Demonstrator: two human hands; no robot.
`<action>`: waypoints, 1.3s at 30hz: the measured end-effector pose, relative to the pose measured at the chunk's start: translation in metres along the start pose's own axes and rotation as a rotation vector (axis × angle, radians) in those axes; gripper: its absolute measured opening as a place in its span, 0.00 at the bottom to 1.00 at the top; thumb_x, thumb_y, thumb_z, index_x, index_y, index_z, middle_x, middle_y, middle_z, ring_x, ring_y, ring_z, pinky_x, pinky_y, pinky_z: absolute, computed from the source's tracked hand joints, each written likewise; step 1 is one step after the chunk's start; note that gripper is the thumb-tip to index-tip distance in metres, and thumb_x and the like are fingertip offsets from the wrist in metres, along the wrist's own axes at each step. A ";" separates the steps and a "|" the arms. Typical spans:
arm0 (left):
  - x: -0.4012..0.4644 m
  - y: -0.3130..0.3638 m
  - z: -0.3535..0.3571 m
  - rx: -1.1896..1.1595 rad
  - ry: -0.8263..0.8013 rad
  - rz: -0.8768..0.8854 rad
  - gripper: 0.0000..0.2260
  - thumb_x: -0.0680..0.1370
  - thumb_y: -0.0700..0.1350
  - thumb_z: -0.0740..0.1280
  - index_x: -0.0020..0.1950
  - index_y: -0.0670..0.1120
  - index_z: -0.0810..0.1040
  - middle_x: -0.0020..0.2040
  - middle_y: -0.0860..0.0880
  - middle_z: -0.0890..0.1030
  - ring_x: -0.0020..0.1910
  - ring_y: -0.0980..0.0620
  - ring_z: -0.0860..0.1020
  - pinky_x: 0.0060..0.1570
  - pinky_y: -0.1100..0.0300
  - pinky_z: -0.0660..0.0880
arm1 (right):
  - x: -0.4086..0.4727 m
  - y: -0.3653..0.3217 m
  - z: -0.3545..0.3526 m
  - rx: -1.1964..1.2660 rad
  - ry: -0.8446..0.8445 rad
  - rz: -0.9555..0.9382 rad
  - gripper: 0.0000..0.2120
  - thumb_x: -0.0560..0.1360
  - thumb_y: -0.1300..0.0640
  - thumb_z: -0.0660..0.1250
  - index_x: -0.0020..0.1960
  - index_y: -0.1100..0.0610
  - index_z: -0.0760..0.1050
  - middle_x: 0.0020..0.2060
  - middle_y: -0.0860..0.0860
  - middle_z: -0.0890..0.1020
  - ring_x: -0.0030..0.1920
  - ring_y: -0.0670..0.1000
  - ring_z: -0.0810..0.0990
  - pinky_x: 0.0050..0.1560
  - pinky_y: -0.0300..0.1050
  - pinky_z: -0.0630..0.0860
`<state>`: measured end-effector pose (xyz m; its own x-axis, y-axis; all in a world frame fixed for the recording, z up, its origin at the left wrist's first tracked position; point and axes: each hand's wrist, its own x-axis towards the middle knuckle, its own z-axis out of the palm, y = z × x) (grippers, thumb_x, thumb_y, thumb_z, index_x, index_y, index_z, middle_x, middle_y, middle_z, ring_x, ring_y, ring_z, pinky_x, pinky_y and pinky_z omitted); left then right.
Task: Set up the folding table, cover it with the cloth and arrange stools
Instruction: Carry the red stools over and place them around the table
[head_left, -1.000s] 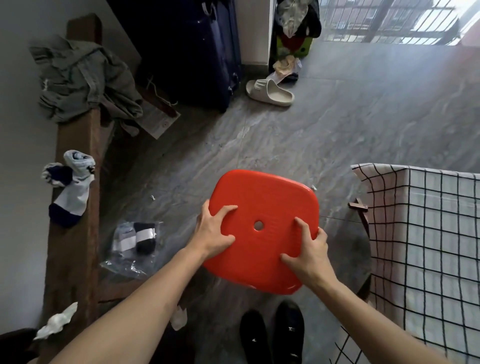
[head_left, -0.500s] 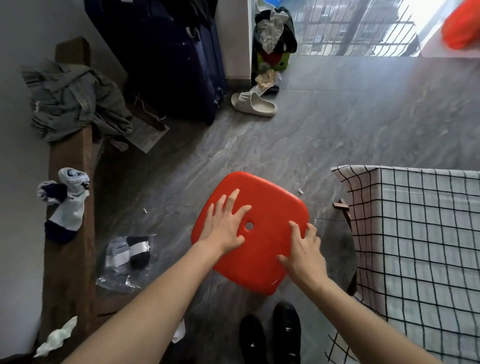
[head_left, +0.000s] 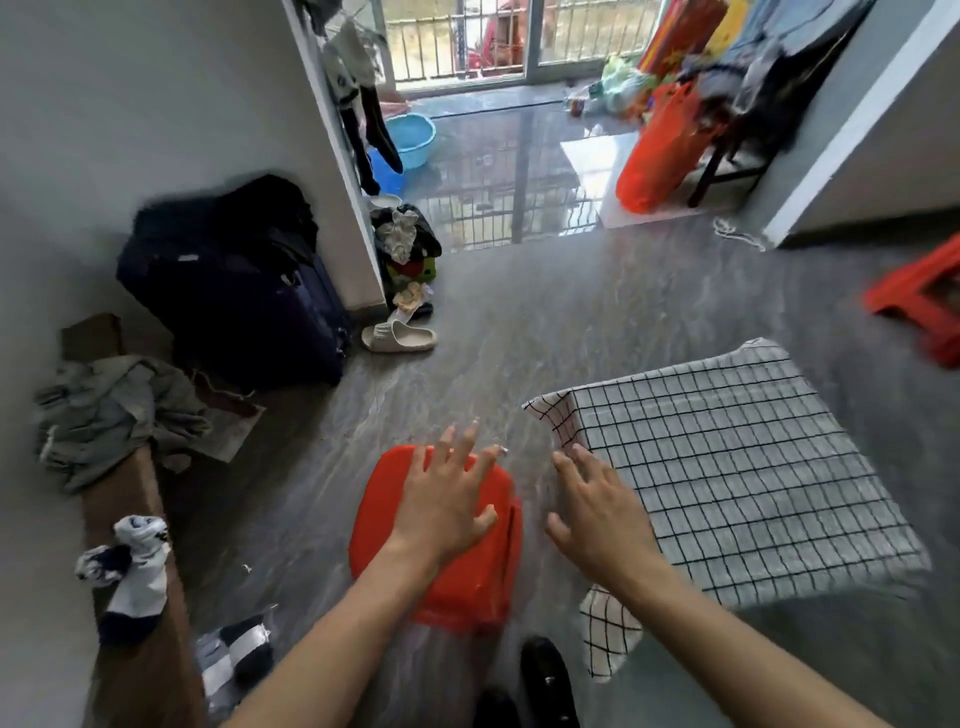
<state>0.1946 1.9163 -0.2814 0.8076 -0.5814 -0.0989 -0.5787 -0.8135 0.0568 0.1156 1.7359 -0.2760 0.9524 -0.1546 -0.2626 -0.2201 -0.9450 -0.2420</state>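
A red plastic stool (head_left: 387, 525) stands on the grey floor just left of the table. The table (head_left: 737, 467) is draped in a white cloth with a black grid that hangs over its edges. My left hand (head_left: 447, 501) hovers over the stool's seat, fingers spread, holding nothing. My right hand (head_left: 597, 512) is open in the gap between the stool and the cloth's near corner. A second red stool (head_left: 919, 301) lies tipped at the right edge.
A dark suitcase (head_left: 234, 291) and a beige slipper (head_left: 397, 336) sit by the wall ahead. A wooden bench (head_left: 130, 519) with clothes and socks runs along the left. An orange bag (head_left: 660, 150) and a clothes-laden chair are far right. My black shoes (head_left: 545, 680) are below.
Both hands have let go of the red stool, which now rests on the floor. My view has lifted, bringing in the balcony door and the second stool.
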 end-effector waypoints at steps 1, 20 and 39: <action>0.002 0.011 -0.014 0.000 0.031 0.024 0.34 0.60 0.60 0.75 0.64 0.53 0.74 0.71 0.44 0.71 0.67 0.41 0.73 0.62 0.39 0.70 | -0.013 0.007 -0.015 -0.003 0.019 0.021 0.36 0.73 0.45 0.64 0.77 0.53 0.58 0.76 0.56 0.62 0.74 0.57 0.62 0.70 0.55 0.67; 0.042 0.317 -0.120 0.059 0.045 0.668 0.35 0.77 0.63 0.59 0.79 0.56 0.48 0.79 0.50 0.37 0.78 0.48 0.37 0.75 0.42 0.40 | -0.213 0.220 -0.127 0.114 0.259 0.558 0.33 0.76 0.45 0.63 0.77 0.53 0.58 0.78 0.56 0.55 0.77 0.56 0.53 0.75 0.55 0.57; 0.034 0.711 -0.120 0.095 -0.003 1.057 0.34 0.73 0.59 0.66 0.76 0.54 0.58 0.80 0.48 0.46 0.78 0.47 0.45 0.74 0.45 0.44 | -0.427 0.507 -0.160 0.229 0.285 1.002 0.32 0.75 0.44 0.64 0.76 0.52 0.61 0.78 0.57 0.55 0.75 0.58 0.60 0.73 0.52 0.61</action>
<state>-0.1758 1.3162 -0.1253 -0.1116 -0.9926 -0.0473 -0.9932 0.1098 0.0380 -0.3693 1.2769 -0.1371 0.3223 -0.9211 -0.2182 -0.9367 -0.2770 -0.2143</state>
